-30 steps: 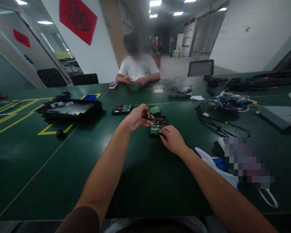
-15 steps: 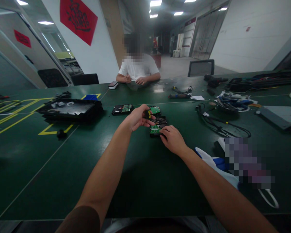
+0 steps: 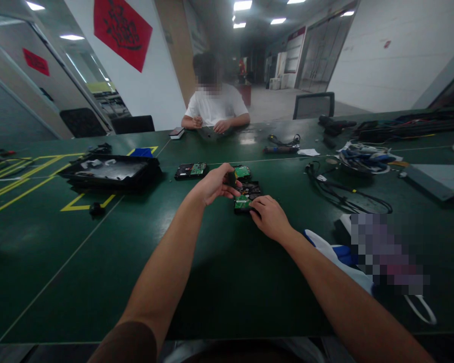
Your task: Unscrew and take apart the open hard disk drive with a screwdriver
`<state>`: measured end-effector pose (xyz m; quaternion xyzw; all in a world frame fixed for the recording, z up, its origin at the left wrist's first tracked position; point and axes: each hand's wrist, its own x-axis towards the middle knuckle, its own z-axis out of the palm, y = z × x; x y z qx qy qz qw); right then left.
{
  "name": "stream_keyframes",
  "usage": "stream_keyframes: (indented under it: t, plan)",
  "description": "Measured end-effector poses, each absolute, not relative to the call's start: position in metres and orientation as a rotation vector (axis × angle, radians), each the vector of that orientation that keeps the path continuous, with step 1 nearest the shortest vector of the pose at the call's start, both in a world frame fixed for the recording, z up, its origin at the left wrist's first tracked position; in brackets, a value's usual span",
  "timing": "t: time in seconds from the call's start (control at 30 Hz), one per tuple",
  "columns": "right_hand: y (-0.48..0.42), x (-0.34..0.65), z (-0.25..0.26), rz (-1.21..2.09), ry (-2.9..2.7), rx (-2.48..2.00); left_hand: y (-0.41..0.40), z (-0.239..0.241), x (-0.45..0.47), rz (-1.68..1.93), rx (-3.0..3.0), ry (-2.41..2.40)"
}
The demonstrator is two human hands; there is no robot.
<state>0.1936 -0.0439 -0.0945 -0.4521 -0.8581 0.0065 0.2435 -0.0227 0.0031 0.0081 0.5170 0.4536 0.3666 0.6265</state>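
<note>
- left hand point(image 3: 222, 185) gripped a dark tool point(image 3: 232, 178) over the hard drive point(image 3: 249, 190)
- right hand point(image 3: 271, 218) touched its near right side; grip i could not tell
- hard drive lay on the green table point(image 3: 79, 262)

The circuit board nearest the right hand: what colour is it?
The circuit board is green, seen best in the head view.
</note>
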Motion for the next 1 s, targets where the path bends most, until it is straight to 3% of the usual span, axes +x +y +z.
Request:
stream_keyframes:
  t: [1.0]
  plan:
    - [-0.0429, 0.1951, -0.0961, 0.024, -2.343, -1.215, 0.0008, 0.0125, -0.0189, 0.953, 1.256, 1.181]
